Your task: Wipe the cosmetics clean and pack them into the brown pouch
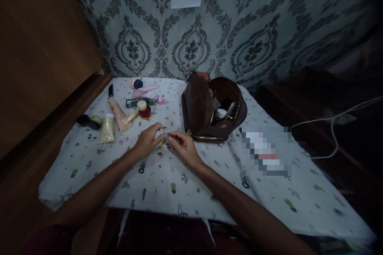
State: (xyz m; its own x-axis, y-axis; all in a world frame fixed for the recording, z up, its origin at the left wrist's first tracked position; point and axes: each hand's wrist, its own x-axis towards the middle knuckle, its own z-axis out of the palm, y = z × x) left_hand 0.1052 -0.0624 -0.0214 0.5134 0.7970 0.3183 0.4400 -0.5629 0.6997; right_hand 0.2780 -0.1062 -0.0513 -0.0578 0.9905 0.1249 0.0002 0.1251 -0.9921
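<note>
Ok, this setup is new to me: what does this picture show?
There's no machine, just a person's bare left hand and right hand. The picture comes from a camera on their head, looking forward and down. On the cloth, tubes and jars lie to the left, an open bag right of centre, and a pixelated patch further right. The left hand holds a small pale item, too unclear to name; whether the right hand, close beside it, grips anything can't be told.

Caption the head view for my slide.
Left hand holding a small, unclear item, right hand close beside it, near an open brown bag, tubes and jars on a patterned cloth.
</note>
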